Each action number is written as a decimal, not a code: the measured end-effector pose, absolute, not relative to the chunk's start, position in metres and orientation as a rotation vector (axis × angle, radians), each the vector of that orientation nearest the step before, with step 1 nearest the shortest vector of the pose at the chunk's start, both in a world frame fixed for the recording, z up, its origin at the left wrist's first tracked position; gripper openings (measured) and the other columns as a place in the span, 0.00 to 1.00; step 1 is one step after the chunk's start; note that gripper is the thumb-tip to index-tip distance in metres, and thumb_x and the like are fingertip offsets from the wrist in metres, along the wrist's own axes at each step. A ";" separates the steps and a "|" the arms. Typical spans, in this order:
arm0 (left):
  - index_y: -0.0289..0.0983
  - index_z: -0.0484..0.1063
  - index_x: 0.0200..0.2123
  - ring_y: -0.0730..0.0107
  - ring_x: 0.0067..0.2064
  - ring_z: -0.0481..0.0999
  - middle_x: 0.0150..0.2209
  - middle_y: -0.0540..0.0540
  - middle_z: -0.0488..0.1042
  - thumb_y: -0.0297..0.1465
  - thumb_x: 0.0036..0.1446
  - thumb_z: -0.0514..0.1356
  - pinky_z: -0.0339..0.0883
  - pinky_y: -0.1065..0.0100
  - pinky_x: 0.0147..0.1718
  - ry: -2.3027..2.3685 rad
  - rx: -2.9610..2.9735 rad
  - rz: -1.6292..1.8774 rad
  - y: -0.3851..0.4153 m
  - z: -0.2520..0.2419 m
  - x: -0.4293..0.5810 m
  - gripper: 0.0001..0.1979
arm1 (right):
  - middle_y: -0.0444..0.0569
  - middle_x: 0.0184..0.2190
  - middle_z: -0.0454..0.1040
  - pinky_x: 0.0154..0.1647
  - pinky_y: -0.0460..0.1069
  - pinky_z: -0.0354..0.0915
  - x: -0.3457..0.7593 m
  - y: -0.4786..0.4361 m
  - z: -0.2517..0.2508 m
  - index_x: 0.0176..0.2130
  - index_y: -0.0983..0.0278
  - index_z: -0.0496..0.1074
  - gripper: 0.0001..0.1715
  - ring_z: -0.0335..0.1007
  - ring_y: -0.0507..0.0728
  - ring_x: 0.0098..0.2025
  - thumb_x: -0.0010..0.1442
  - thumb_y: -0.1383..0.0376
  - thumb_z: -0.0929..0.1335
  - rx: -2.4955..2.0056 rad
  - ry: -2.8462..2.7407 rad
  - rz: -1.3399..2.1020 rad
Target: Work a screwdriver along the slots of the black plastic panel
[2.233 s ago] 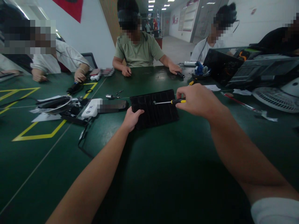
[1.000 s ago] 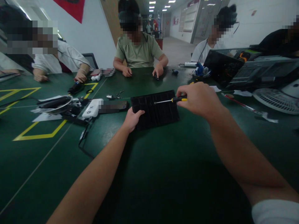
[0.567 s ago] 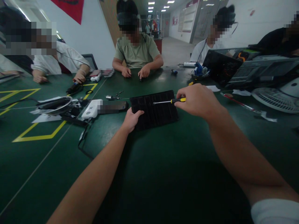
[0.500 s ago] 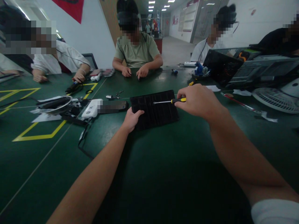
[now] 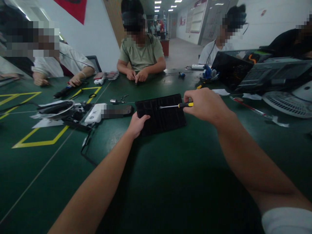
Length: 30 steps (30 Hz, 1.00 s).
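In the head view, a flat black rectangular panel (image 5: 170,120) with ridges is tilted up over the green table. My left hand (image 5: 138,124) grips its left edge, with the thumb on the front face and the other fingers hidden behind. My right hand (image 5: 207,104) is closed on the yellow and black handle of a screwdriver (image 5: 186,105). The screwdriver's shaft points left across the panel, its tip near the panel's upper middle. Whether the tip touches the surface I cannot tell.
Left of the panel lie a dark phone (image 5: 119,111), a white device (image 5: 96,113) and a wire-rimmed tangle of parts (image 5: 58,109). Small metal pieces (image 5: 117,101) sit behind the phone. A white fan (image 5: 290,102) and a computer case (image 5: 275,73) stand right. Several people sit around the table (image 5: 170,182).
My hands, the panel and the screwdriver stay almost where they were. The person at the left has shifted a dark tool leftward; the person opposite has drawn their hands closer together.
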<state>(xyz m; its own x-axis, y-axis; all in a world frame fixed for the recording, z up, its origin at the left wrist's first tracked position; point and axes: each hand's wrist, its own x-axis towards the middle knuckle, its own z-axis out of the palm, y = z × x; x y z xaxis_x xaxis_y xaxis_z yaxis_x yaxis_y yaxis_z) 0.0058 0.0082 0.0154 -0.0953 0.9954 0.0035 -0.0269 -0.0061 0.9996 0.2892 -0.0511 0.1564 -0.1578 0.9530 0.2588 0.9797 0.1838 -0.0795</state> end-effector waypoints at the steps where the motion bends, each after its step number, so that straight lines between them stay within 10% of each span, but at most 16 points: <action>1: 0.39 0.78 0.43 0.50 0.48 0.85 0.41 0.45 0.83 0.34 0.42 0.73 0.81 0.47 0.55 1.254 1.146 1.293 0.008 0.015 0.006 0.22 | 0.55 0.42 0.86 0.39 0.56 0.63 0.290 -0.051 0.156 0.47 0.58 0.85 0.13 0.79 0.67 0.43 0.62 0.62 0.75 -1.849 -2.205 -0.154; 30: 0.39 0.77 0.43 0.49 0.48 0.85 0.41 0.45 0.83 0.33 0.43 0.73 0.81 0.43 0.59 1.255 1.163 1.282 0.013 0.012 0.006 0.21 | 0.61 0.45 0.87 0.50 0.63 0.71 0.285 -0.056 0.165 0.48 0.60 0.90 0.19 0.82 0.75 0.52 0.65 0.53 0.75 -1.961 -2.132 -0.126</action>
